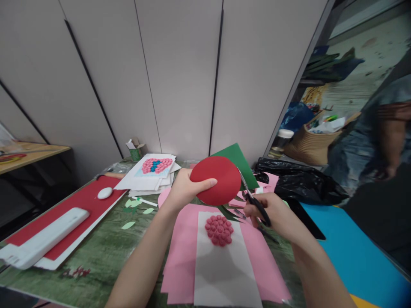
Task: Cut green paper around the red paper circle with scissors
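Your left hand pinches a red disc, thumb pressed flat across its near face, while your right hand has its fingers wrapped through the handles of black scissors. The disc hangs raised between your two hands, with the blades reaching up to its edge on your right hand's side; you can't tell how far they are parted. Behind the disc, a green sheet shows above it and towards your right hand. Below your hands lies a white paper bearing a cluster of pink balls, set on pink paper. Left of your left hand are pale leaf cutouts, and farther out a long white device on a red sheet. Beyond your right hand rests a black plastic bag, and right of your right forearm a blue sheet is spread.
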